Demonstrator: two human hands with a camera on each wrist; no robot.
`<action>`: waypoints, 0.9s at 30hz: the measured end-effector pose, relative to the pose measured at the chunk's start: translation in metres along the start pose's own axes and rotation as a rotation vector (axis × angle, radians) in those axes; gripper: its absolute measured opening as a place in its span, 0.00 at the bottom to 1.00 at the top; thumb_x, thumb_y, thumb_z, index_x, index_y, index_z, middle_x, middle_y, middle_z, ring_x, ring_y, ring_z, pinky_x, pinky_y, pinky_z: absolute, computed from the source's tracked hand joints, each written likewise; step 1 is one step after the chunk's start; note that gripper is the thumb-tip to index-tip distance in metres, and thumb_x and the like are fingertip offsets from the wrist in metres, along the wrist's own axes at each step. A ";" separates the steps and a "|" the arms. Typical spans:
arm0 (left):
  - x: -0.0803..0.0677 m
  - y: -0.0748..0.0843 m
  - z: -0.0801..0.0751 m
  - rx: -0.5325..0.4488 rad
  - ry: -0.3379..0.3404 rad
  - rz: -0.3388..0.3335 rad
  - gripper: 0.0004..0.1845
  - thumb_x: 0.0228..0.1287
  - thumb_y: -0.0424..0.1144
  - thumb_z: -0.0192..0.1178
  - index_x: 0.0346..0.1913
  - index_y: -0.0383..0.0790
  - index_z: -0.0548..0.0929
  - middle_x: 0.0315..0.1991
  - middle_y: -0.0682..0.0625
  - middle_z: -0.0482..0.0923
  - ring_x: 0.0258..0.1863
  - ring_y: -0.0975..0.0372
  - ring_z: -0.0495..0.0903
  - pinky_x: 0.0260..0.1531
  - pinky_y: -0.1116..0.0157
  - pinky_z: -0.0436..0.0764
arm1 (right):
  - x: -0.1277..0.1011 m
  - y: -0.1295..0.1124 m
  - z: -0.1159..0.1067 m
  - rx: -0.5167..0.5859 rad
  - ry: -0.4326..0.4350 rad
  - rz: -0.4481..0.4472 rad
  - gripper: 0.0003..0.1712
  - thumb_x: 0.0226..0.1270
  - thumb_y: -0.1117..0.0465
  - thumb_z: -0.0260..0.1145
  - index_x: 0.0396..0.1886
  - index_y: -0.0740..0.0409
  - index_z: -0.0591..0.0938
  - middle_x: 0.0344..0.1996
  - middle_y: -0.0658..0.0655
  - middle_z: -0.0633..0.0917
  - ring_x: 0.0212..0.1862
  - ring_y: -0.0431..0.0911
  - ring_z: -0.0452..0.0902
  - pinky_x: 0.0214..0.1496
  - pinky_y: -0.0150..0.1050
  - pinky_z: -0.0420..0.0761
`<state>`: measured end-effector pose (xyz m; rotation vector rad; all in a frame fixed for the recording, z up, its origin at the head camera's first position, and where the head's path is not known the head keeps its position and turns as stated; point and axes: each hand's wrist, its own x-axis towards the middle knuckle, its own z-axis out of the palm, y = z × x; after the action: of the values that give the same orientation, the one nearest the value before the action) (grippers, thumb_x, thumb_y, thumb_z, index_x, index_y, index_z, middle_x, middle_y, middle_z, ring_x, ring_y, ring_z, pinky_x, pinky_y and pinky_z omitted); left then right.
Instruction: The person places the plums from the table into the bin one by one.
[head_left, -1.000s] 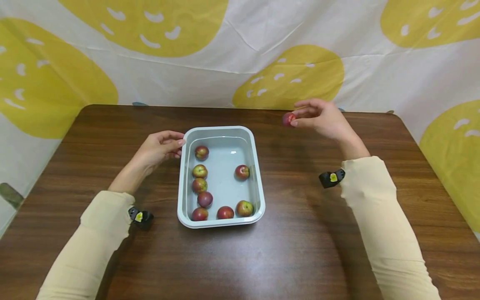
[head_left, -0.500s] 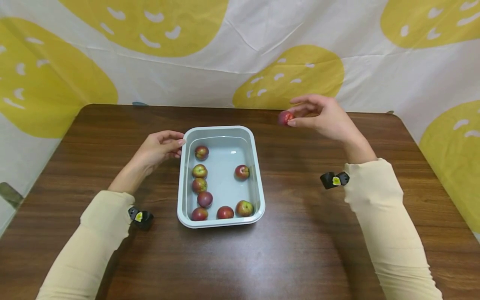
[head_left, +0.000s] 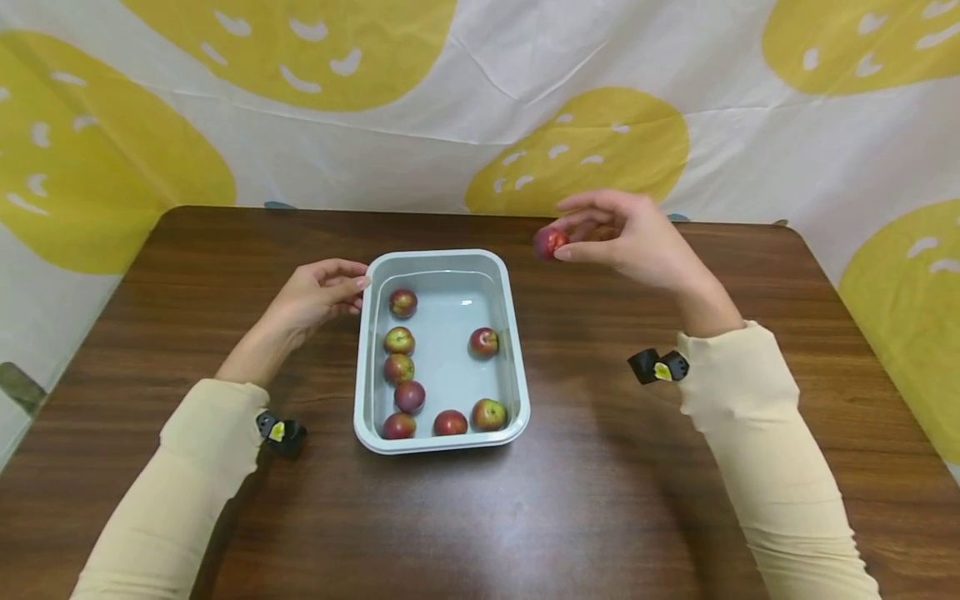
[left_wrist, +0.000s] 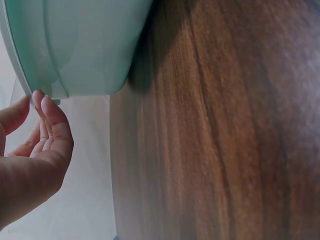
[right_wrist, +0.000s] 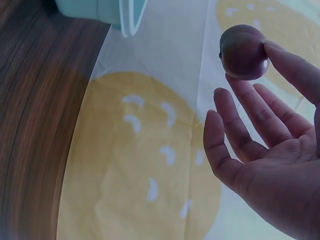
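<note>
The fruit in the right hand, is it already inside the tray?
No, the right hand pinches the fruit in the air beside the tray.

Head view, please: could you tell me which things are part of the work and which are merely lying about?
In use:
right hand pinching a plum
left hand touching the tray
seven plums in the tray

Merely there:
table
yellow-patterned cloth

This looks like a staged recording setup rather than a lived-in room: a dark wood-grain table (head_left: 480, 517) fills the view, and from nine o'clock round through twelve to three o'clock a creased white cloth backdrop (head_left: 480, 125) printed with big yellow blobs hangs behind it, hiding the walls. Small black camera units (head_left: 652, 367) are strapped at both cream sleeves
</note>
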<state>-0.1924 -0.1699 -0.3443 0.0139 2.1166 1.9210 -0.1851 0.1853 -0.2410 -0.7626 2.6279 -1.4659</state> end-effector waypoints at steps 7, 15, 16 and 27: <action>0.001 0.000 0.000 0.005 0.003 -0.007 0.20 0.64 0.35 0.56 0.54 0.25 0.69 0.29 0.53 0.79 0.26 0.65 0.77 0.34 0.66 0.81 | 0.000 -0.009 0.010 -0.001 -0.045 -0.004 0.23 0.53 0.71 0.68 0.51 0.67 0.75 0.41 0.62 0.83 0.39 0.40 0.80 0.37 0.30 0.77; 0.002 0.000 0.000 0.009 0.002 -0.006 0.20 0.64 0.35 0.55 0.54 0.24 0.69 0.29 0.52 0.79 0.26 0.65 0.77 0.34 0.66 0.80 | -0.001 -0.017 0.023 -0.020 -0.080 -0.019 0.24 0.52 0.69 0.70 0.51 0.64 0.76 0.41 0.58 0.83 0.40 0.43 0.79 0.39 0.34 0.78; 0.002 0.000 0.000 0.009 0.001 -0.005 0.20 0.64 0.35 0.55 0.54 0.24 0.69 0.29 0.52 0.79 0.26 0.65 0.77 0.34 0.66 0.80 | -0.001 -0.018 0.025 -0.027 -0.088 -0.022 0.24 0.52 0.69 0.70 0.51 0.63 0.76 0.41 0.58 0.83 0.40 0.43 0.79 0.39 0.34 0.78; 0.001 0.001 0.000 0.016 -0.001 -0.012 0.20 0.64 0.35 0.56 0.54 0.24 0.68 0.29 0.52 0.79 0.26 0.65 0.77 0.34 0.67 0.80 | -0.005 -0.022 0.049 -0.038 -0.144 -0.055 0.26 0.50 0.68 0.72 0.52 0.62 0.76 0.41 0.55 0.83 0.41 0.43 0.78 0.40 0.40 0.77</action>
<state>-0.1936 -0.1693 -0.3438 0.0052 2.1273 1.8968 -0.1594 0.1394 -0.2516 -0.9149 2.5537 -1.3233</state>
